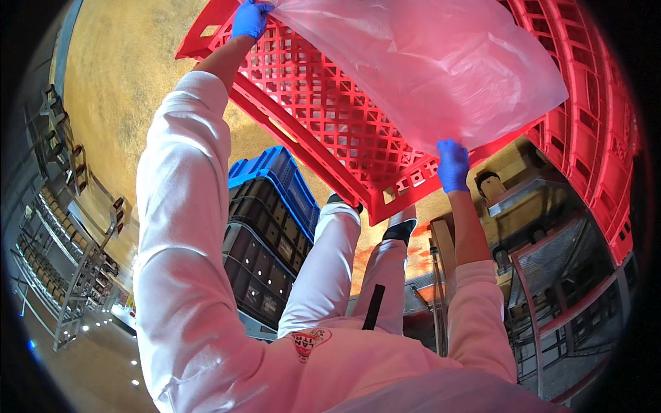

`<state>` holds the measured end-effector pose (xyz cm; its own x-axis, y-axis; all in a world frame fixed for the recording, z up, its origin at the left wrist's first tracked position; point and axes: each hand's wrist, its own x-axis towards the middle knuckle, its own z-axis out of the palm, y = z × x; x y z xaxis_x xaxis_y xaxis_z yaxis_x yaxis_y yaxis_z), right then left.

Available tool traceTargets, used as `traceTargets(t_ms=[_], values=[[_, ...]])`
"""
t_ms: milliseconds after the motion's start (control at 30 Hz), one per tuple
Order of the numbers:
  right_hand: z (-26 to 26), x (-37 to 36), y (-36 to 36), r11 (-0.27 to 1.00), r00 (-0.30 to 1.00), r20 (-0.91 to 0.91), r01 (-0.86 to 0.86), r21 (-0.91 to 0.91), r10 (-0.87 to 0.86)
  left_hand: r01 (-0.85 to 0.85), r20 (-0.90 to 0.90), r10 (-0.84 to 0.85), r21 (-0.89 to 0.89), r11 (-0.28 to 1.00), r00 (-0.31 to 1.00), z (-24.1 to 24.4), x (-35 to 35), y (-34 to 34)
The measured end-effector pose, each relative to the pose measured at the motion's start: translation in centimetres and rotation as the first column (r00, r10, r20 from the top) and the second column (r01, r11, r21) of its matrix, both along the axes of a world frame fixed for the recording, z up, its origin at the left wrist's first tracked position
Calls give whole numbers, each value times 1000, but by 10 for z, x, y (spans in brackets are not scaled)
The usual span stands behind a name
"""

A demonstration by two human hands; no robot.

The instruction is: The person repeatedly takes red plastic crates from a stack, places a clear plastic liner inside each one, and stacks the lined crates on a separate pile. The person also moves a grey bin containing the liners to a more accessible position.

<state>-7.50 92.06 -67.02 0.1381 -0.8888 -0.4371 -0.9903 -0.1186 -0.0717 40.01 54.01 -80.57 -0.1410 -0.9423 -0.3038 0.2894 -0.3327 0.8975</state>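
Observation:
A red plastic crate with a lattice base lies tilted in front of me. Over its right and far part spreads a translucent plastic film sheet, with bare lattice showing at the left. My left hand, in a blue glove, is closed on the film's corner above the crate's far left rim. Nearer to me, my right hand, gloved too, grips the film's lower edge just above the crate's right near rim. Whether either hand also touches the crate itself, I cannot tell.
Stacked red crates rise at the right. Black crates topped by a blue crate stand beside my left leg. A metal-framed cart is at the lower right; wheeled metal racks stand at the far left on the tan floor.

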Motion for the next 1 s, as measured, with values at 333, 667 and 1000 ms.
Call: traceTargets(t_ms=[333,667,1000], values=[[-32,51,41,963,998,48,31,269,-46,593,997,79,-79,802,26,-11,20,50],[-63,90,76,969,1000,23,10,248,-16,620,994,-104,68,782,23,-2,51,63],[-50,100,68,846,991,65,68,528,-120,617,984,-161,177,767,-81,22,43,86]])
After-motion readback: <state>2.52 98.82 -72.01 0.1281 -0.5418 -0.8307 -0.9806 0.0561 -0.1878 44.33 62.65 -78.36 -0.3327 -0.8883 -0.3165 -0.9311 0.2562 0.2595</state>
